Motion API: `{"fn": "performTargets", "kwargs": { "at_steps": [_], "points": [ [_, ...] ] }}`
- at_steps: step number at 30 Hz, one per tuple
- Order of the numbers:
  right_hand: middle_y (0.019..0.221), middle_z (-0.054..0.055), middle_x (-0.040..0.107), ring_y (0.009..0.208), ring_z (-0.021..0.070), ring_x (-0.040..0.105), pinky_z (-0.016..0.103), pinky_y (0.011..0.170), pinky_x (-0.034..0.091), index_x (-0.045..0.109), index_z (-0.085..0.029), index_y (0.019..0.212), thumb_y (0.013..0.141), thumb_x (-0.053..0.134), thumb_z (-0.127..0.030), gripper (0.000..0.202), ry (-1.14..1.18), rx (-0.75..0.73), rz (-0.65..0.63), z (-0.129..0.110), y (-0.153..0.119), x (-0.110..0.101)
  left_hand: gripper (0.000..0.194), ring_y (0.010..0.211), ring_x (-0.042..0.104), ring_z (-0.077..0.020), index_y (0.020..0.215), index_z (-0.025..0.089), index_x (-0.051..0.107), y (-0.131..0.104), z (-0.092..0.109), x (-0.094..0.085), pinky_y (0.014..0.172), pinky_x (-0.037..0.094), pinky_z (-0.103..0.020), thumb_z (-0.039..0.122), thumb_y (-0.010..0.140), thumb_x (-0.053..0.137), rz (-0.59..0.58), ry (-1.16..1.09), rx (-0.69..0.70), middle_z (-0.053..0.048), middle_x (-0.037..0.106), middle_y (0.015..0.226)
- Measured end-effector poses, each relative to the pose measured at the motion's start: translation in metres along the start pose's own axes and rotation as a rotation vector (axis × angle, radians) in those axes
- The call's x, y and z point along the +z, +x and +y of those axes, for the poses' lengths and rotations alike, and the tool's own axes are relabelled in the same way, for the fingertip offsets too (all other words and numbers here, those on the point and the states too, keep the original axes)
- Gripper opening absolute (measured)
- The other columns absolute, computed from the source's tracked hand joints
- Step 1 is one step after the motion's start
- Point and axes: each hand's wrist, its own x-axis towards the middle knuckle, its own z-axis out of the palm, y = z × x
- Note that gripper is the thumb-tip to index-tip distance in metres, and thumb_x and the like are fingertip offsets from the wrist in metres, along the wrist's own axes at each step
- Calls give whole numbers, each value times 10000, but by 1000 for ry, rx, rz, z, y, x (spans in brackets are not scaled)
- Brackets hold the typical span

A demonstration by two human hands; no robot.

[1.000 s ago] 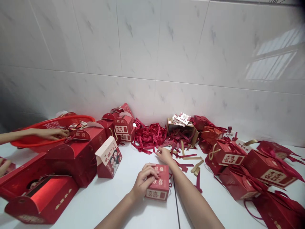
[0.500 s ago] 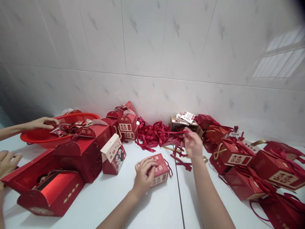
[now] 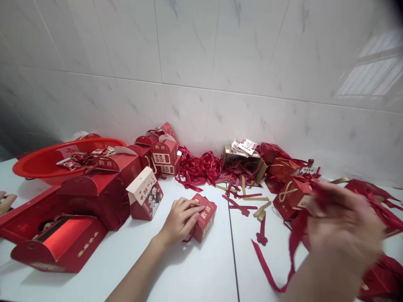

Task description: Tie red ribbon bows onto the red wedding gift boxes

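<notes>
My left hand [image 3: 181, 220] rests over a small red gift box [image 3: 204, 218] on the white table, its fingers curled across the top. The cord of this box pokes out at its lower left. At the right, my right hand [image 3: 341, 222] is raised and smeared by motion. A dark red ribbon [image 3: 292, 251] is gripped in it and trails down towards the table. Left of the small box stands a red box with a cream lid [image 3: 146, 195]. Beyond lies a heap of red ribbons [image 3: 201, 167].
An open carton [image 3: 261, 170] with cards on top stands by the wall, loose red and gold straps [image 3: 248, 201] before it. Beribboned boxes [image 3: 292, 191] crowd the right. Larger red boxes [image 3: 59, 247] and an orange basket [image 3: 34, 163] fill the left, beside another person's hand [image 3: 6, 202].
My right hand has swung from the ribbon heap to the right and nearer, drawing a ribbon along. Under my left hand the small box has turned. The other person's hand has left the basket.
</notes>
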Motion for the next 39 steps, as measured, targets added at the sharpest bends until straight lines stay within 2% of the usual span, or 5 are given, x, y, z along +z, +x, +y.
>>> {"fn": "performTargets", "kwargs": {
  "at_steps": [1, 5, 8, 11, 39],
  "points": [
    [964, 121, 651, 842, 325, 594, 403, 509, 375, 671, -324, 1006, 879, 284, -485, 438, 72, 33, 23, -9, 6, 16, 327, 966, 517, -243, 1149, 255, 649, 0, 1, 0, 835, 404, -423, 249, 903, 434, 0, -11, 21, -77, 655, 1093],
    [767, 54, 652, 675, 191, 579, 302, 543, 417, 677, -200, 848, 809, 540, -400, 245, -6, 241, -344, -26, 18, 78, 354, 916, 525, -218, 1212, 230, 590, -1, 4, 1, 804, 440, -378, 199, 886, 455, 34, -110, 91, -77, 654, 1054],
    [630, -12, 571, 571, 131, 512, 254, 527, 385, 637, -174, 910, 780, 563, -308, 201, -69, 246, -578, -14, 12, 110, 354, 1006, 511, -226, 1192, 223, 575, -1, 5, 4, 876, 432, -402, 143, 878, 432, 166, -150, 64, -77, 633, 1098],
    [596, -41, 518, 543, 110, 473, 232, 516, 347, 594, -177, 875, 769, 524, -212, 132, -125, 237, -669, 2, 7, 126, 342, 1112, 475, -250, 1154, 216, 574, 0, 7, 8, 946, 402, -454, 127, 842, 466, 253, -128, -7, -86, 593, 1170],
    [572, -57, 488, 533, 107, 458, 217, 527, 332, 554, -193, 802, 737, 500, -162, 90, -155, 180, -648, 7, -3, 140, 270, 1140, 468, -248, 1046, 234, 668, -1, 12, 20, 956, 448, -433, 141, 831, 534, 290, -63, -23, -95, 494, 1243]
  ]
}}
